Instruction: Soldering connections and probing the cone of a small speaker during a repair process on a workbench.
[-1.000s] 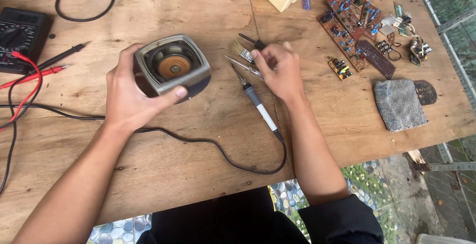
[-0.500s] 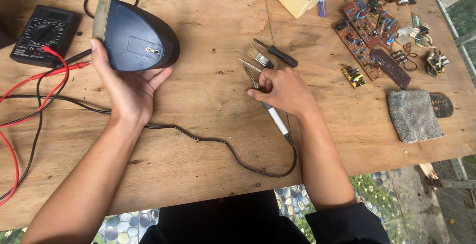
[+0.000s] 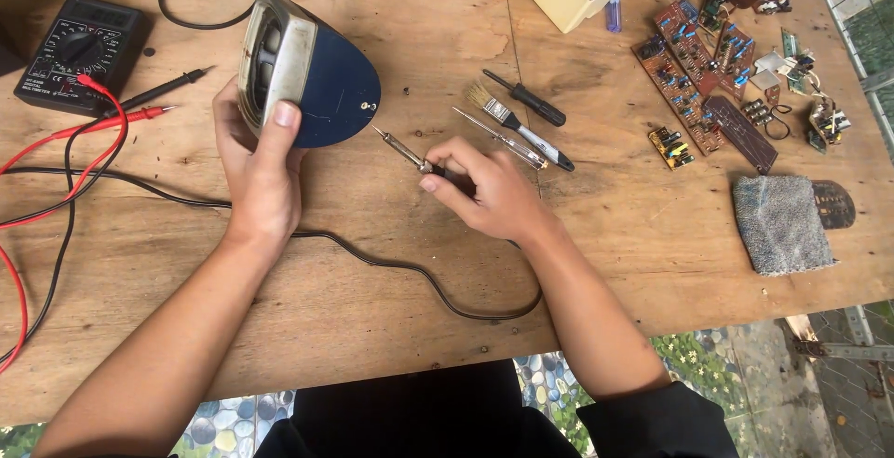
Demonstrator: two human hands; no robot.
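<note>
Your scuffed wooden plank worktop (image 3: 391, 328) carries everything, its near edge above a patterned pebble floor (image 3: 726, 356). Take the dark blue, dome-backed speaker housing (image 3: 317, 76) as the landmark: your left hand (image 3: 256, 174) clasps it from below, tipped on edge, probably to bare its back. Right of it, your right hand (image 3: 489, 193) closes around the soldering iron (image 3: 405, 149), tip aimed at the housing. Left of the housing lies a black multimeter (image 3: 79, 53); far right, brown circuit boards (image 3: 703, 81); between, a small paintbrush (image 3: 507, 118).
</note>
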